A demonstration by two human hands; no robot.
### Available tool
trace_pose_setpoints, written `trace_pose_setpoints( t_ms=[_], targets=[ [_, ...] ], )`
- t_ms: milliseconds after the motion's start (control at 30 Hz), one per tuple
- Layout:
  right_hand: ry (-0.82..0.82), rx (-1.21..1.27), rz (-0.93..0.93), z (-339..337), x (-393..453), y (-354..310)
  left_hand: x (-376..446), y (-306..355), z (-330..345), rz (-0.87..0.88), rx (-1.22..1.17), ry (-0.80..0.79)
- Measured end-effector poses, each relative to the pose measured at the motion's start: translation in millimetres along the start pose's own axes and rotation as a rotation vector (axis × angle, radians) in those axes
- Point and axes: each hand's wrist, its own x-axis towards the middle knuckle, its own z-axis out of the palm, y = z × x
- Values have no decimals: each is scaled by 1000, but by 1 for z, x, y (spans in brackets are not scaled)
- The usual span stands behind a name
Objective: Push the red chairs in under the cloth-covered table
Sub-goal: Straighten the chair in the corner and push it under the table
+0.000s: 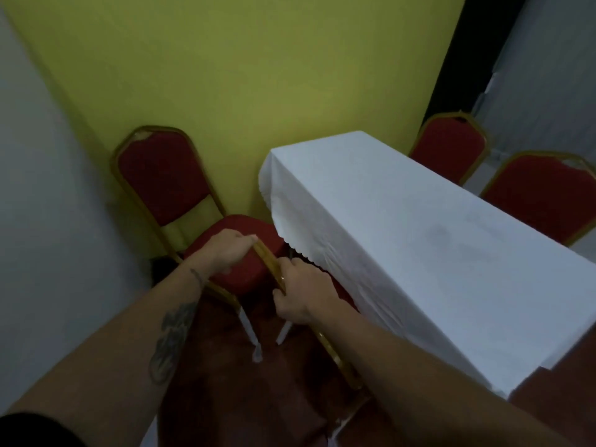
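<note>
Beside the table, both hands grip a chair's gold frame.

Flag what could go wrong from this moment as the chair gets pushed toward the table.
1. The white tablecloth hangs low beside the near chair held by the left hand and right hand; its frame could snag the cloth's edge.
2. The corner chair stands very close, so their legs may collide.
3. Both grips sit on the thin gold top rail; a skewed push could twist the chair.
</note>
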Motion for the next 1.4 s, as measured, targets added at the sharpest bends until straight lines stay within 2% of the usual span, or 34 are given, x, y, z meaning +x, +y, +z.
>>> trace_pose_setpoints(
  t_ms=[100,267,367,500,667,1067,1233,1400],
  targets=[
    [62,-53,-64,-11,21,-25,-12,-13,-37,61,78,51],
    [100,-71,-153,-22,64,-56,-19,-37,-87,68,185,180],
    [114,-59,-192,-26,96,-70,-12,-46,-107,23,381,324],
    [107,-69,-232,-27,149,-84,16,-47,-133,-31,717,409],
    [80,-38,-238,-29,237,-90,79,-37,-176,-97,877,456],
    [-16,-32,-266,-33,440,-132,256,-67,-253,-160,866,493],
    [-26,-80,-278,-26,533,-166,341,-97,-306,-109,875,656],
    [-47,-185,-261,-8,634,-219,431,-132,-354,-148,800,615]
  ],
)
